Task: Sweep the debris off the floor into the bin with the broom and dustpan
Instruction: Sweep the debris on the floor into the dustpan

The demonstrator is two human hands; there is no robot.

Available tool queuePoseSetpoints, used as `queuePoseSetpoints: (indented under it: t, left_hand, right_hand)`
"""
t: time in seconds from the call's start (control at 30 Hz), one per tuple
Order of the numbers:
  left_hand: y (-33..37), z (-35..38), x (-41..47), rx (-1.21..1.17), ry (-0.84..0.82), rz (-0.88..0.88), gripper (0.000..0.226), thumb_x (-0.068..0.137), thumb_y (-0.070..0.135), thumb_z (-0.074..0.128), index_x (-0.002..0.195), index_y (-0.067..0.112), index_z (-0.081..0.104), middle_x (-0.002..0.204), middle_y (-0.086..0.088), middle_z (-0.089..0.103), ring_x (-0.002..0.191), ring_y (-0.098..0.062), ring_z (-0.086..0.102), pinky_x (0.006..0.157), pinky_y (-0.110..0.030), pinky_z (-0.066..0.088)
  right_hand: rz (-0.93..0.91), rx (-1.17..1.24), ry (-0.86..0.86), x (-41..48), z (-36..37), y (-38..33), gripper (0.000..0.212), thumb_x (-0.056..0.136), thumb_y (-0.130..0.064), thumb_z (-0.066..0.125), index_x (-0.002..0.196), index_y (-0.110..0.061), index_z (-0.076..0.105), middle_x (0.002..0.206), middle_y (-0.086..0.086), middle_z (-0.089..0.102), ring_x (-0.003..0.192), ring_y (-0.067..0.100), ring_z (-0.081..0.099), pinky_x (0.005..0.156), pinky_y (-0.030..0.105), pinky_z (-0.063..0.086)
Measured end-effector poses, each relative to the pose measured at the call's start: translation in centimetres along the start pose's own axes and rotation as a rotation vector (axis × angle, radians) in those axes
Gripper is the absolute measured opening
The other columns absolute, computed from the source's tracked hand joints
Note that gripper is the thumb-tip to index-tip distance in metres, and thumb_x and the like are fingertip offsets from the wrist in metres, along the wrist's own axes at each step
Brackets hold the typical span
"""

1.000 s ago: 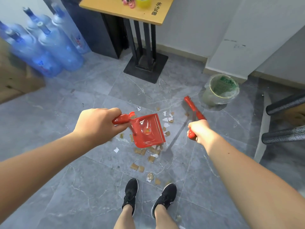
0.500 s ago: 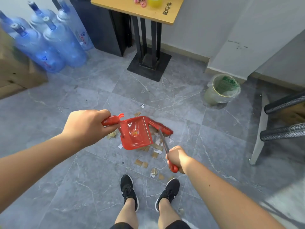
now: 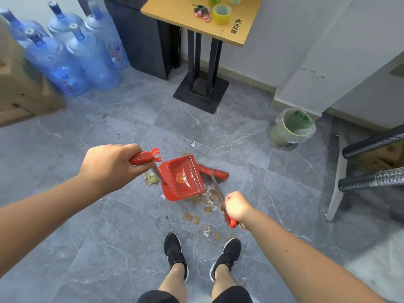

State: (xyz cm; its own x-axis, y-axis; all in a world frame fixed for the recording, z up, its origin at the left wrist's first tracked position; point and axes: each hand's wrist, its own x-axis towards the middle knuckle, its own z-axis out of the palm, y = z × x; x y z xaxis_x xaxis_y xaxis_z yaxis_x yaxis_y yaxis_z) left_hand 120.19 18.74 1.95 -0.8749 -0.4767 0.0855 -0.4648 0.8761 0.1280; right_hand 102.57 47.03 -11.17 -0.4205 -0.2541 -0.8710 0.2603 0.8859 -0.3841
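Observation:
My left hand [image 3: 109, 165] grips the red handle of a red dustpan [image 3: 182, 178], whose pan hangs just over the grey floor with its open mouth toward my feet. In my right hand [image 3: 235, 206] is the handle of a red broom [image 3: 215, 172]; its bristle head rests on the floor just past the pan's right side. Brown and white scraps of debris [image 3: 204, 200] lie at the pan's mouth and trail down toward my shoes. A small round bin [image 3: 293, 127] lined with a clear bag stands on the floor at the right, near the wall.
Several blue water bottles [image 3: 72, 55] stand at the back left beside cardboard boxes [image 3: 24, 95]. A wooden table [image 3: 196, 20] on a black post and base [image 3: 201, 90] stands behind the debris. A chair [image 3: 358, 162] is at the right. My black shoes [image 3: 201, 254] are below.
The broom head has swung from the far right near the bin to the floor beside the dustpan. My right hand dropped toward me. The dustpan shifted slightly left and down.

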Motion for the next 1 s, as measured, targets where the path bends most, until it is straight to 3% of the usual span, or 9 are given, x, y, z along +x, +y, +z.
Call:
queuePoseSetpoints:
  t: [0.2,0.37,0.5,0.63,0.77,0.9,1.0]
  left_hand:
    - [-3.3,-0.1,-0.6,-0.020,0.032,-0.065,0.060,0.077,0.076,0.054,0.061,0.018,0.053,0.047,0.002,0.050,0.046,-0.030,0.053,0.046,-0.023,0.031]
    - [-6.1,1.1,-0.9,-0.040,0.049,-0.134,0.062,0.075,0.079,0.055,0.062,0.019,0.057,0.049,0.004,0.053,0.048,-0.027,0.053,0.048,-0.028,0.043]
    - [-7.8,2.2,-1.9,-0.043,0.060,-0.143,0.061,0.075,0.079,0.052,0.060,0.020,0.058,0.047,0.004,0.049,0.046,-0.026,0.049,0.045,-0.029,0.044]
    - [-9.3,2.6,-2.9,-0.033,0.054,-0.153,0.062,0.075,0.078,0.052,0.058,0.020,0.057,0.045,0.003,0.045,0.043,-0.028,0.047,0.044,-0.027,0.040]
    - [-9.8,2.4,-3.7,-0.041,0.018,-0.197,0.062,0.073,0.080,0.050,0.059,0.020,0.056,0.046,0.004,0.046,0.044,-0.028,0.048,0.046,-0.027,0.040]
    - [-9.6,2.3,-4.0,-0.032,-0.060,-0.227,0.061,0.076,0.079,0.062,0.061,0.020,0.055,0.048,0.003,0.051,0.047,-0.028,0.053,0.048,-0.028,0.041]
    - [-8.9,1.7,-4.1,-0.018,-0.104,-0.220,0.051,0.077,0.063,0.078,0.061,0.020,0.055,0.049,0.004,0.051,0.048,-0.028,0.053,0.049,-0.027,0.039]
  right_hand:
    - [-0.089,0.069,0.055,4.1,0.7,-7.8,0.013,0.084,0.010,0.051,0.078,-0.001,0.049,0.054,0.014,0.046,0.036,0.018,0.042,0.035,0.019,0.032]
    - [-0.099,-0.012,0.080,9.3,3.1,-12.5,0.010,0.085,0.006,0.052,0.093,0.000,0.052,0.070,0.018,0.053,0.042,0.022,0.049,0.039,0.025,0.037]
    - [-0.078,-0.107,0.085,12.0,5.4,-14.0,0.011,0.089,0.008,0.047,0.098,0.000,0.047,0.082,0.024,0.057,0.043,0.023,0.051,0.035,0.022,0.035]
    - [0.020,-0.257,0.074,12.7,5.9,-11.7,0.013,0.086,0.008,0.040,0.086,0.001,0.051,0.063,0.018,0.053,0.045,0.019,0.042,0.044,0.023,0.033]
    - [0.092,-0.405,0.030,9.9,5.0,-7.4,0.016,0.085,0.006,0.039,0.083,-0.006,0.051,0.064,0.016,0.049,0.050,0.020,0.038,0.051,0.027,0.031]
    - [0.109,-0.511,-0.002,6.2,4.3,-4.0,0.020,0.088,0.004,0.040,0.097,-0.009,0.053,0.065,0.013,0.046,0.050,0.018,0.036,0.047,0.023,0.031]
    - [0.083,-0.674,-0.017,3.3,4.5,-2.8,0.026,0.092,0.006,0.043,0.114,-0.002,0.055,0.068,0.012,0.045,0.050,0.020,0.039,0.040,0.024,0.029]
